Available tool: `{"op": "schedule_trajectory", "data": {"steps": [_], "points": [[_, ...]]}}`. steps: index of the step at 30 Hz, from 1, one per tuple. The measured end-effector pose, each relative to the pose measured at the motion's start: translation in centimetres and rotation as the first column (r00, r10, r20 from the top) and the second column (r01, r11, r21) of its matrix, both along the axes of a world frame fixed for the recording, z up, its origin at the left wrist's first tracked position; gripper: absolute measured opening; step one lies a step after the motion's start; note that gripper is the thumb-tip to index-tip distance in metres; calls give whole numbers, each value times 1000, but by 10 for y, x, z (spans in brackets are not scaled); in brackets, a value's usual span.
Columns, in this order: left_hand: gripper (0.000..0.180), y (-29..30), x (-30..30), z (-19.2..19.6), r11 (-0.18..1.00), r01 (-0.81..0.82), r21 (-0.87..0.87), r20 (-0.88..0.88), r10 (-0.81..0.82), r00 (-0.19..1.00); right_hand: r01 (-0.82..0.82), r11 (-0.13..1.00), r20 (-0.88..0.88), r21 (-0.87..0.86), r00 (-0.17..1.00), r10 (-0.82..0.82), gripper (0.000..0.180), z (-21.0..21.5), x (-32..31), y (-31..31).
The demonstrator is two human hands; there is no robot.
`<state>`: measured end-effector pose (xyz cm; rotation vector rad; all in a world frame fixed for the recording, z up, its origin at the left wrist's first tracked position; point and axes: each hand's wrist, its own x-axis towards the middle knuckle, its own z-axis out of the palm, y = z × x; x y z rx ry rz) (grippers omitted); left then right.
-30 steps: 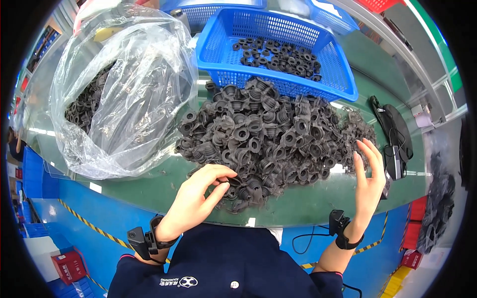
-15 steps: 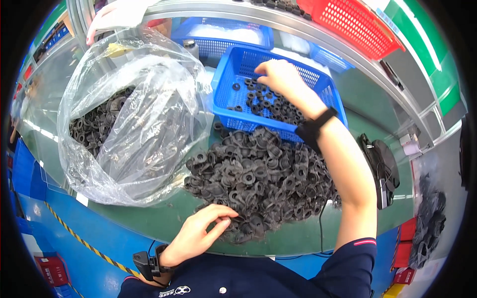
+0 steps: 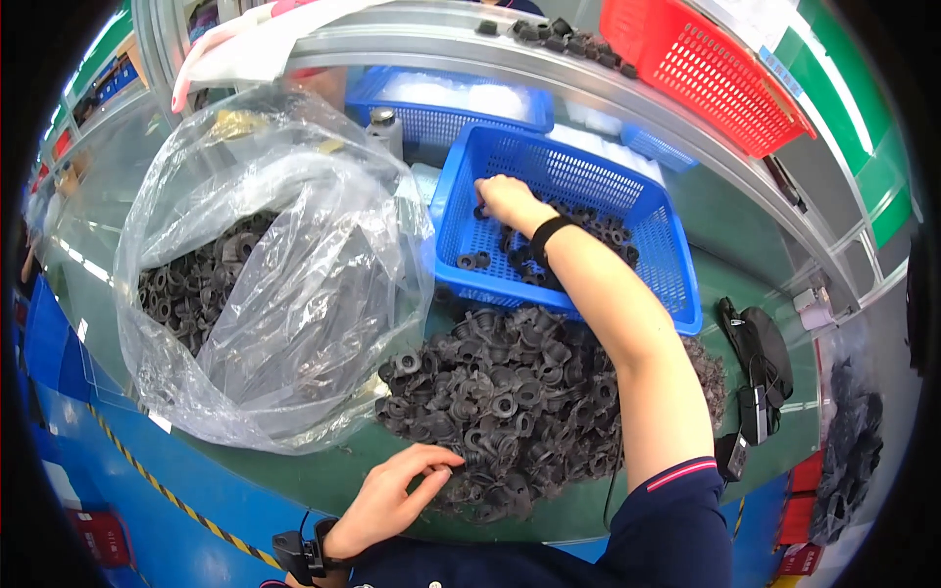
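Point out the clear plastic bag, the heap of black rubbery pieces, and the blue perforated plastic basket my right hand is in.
Clear plastic bag [image 3: 304,314]: head view, its crinkled front.
Heap of black rubbery pieces [image 3: 505,402]: head view, its middle.
Blue perforated plastic basket [image 3: 588,181]: head view, its inner back wall.

Up high on your right, you can see a red basket [image 3: 727,86] with many little holes. A black case [image 3: 769,345] lies on the surface [image 3: 294,480] to your right. Down on your left, yellow and black tape [image 3: 157,491] runs along the blue floor [image 3: 186,470].
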<state>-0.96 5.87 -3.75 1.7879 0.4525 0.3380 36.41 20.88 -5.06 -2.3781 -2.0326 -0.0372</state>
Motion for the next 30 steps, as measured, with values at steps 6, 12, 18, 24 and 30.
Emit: {"op": "schedule_trajectory", "data": {"steps": [6, 12, 18, 24, 30], "points": [[18, -9, 2, 13, 998, 56, -35, -36, -57, 998, -4, 980, 36, 200, 999, -3, 9, 19, -3, -18], [17, -19, -7, 20, 999, 34, 10, 0, -34, 999, 73, 932, -462, 354, 881, 106, 9, 112, -59, -83], [29, -19, -8, 42, 995, -50, -84, 230, 68, 971, 194, 854, -866, 482, 253, 431, 14, 171, -168, -200], [62, -24, 3, 88, 990, 1, -142, 570, 81, 818, 73, 620, -591, 781, 405, 697, 23, 141, -224, -266], [57, -20, 10, 88, 950, -38, 311, 707, -205, 676, 21, 620, -534, 784, 532, 657, 26, 135, -235, -279]]}}
